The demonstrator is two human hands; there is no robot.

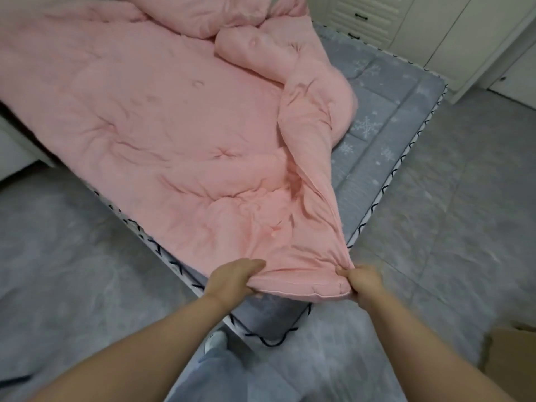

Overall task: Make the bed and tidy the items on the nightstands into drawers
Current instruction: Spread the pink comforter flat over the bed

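Now both hands, left hand (235,278) and right hand (364,281), pinch the pink quilt's (162,126) hem at the bed's (385,117) near corner

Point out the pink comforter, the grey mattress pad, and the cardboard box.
pink comforter (150,134), head view, flat middle.
grey mattress pad (385,132), head view, bare right side.
cardboard box (510,361), head view, top flap.

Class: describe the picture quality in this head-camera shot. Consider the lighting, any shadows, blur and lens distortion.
Head view: soft, even light, no glare, with faint shadows in the folds of the pink quilt; wide-angle bending curves the mattress edge and stretches the forearms; the left hand and right hand look slightly soft, and the corners blur.
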